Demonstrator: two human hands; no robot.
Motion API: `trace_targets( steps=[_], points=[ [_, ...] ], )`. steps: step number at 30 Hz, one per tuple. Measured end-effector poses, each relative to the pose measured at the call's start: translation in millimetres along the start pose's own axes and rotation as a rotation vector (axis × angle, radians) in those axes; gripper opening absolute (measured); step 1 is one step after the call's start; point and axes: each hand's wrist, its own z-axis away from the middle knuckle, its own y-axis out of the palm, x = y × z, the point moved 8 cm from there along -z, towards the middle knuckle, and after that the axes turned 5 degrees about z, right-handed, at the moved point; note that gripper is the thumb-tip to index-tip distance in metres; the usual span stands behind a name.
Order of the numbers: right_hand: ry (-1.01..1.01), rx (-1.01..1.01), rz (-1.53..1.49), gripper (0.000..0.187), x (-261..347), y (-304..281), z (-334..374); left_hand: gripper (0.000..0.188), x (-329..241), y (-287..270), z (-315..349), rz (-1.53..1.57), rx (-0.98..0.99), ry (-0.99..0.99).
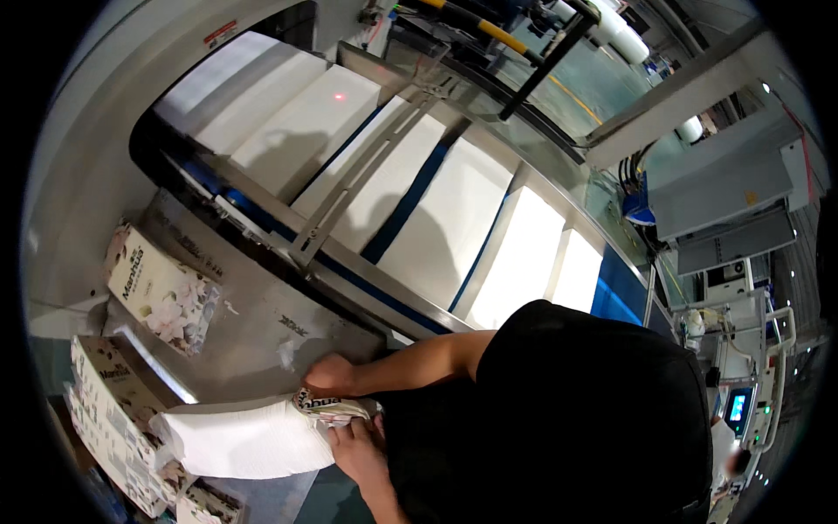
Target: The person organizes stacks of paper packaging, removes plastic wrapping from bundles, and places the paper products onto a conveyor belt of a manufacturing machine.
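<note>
A thick stack of white folded tissue paper (249,441) lies across the metal worktable, its right end inside a cream floral plastic wrapper (336,410). My right hand (332,376) is closed in a fist at the wrapper's far edge. From the near side, my left hand (356,450) presses its bent fingers on the wrapper beside the end of the stack. The wrapper is bunched up between the two hands, and part of it is hidden by them.
A floral tissue pack (164,288) lies on the metal worktable (271,336), with more floral packs (118,419) at the left edge. Beyond a metal rail, a blue-belted conveyor (410,196) carries several white paper stacks (449,223). Another person (723,450) is at the far right.
</note>
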Motion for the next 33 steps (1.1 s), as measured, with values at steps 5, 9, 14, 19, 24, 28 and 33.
trace_targets(
  steps=[5, 9, 14, 19, 24, 28, 33],
  points=[
    [-0.05, 0.0, 0.051, 0.024, 2.2, -13.0, -2.1, 0.037, 16.7, 8.3, 8.3, -0.04, 0.14, -0.053],
    [-0.133, 0.096, 0.14, 0.026, -11.1, -30.1, -5.1, 0.048, 38.6, 15.3, 24.3, -0.182, 0.254, -0.121],
    [-0.142, 0.295, 0.308, 0.04, -0.6, -165.9, 20.2, 0.064, 34.2, -8.8, 23.8, -0.083, 0.152, -0.16],
    [-0.285, 0.307, -0.083, 0.061, 63.7, -260.4, 45.3, 0.044, 14.2, -20.9, 22.6, 0.187, -0.075, -0.238],
    [-0.258, -0.031, -0.645, 0.065, 111.0, -266.0, -28.9, 0.037, -4.2, -21.0, 21.8, -0.038, 0.015, -0.096],
    [-0.371, -0.252, -0.521, 0.052, 126.0, -247.1, -13.1, 0.032, -2.6, -19.8, 30.6, -0.047, -0.064, -0.11],
    [0.083, 0.793, -0.331, 0.046, 49.1, -107.9, 82.4, 0.03, 4.2, -25.4, 32.4, 0.05, -0.021, -0.128]
  ],
)
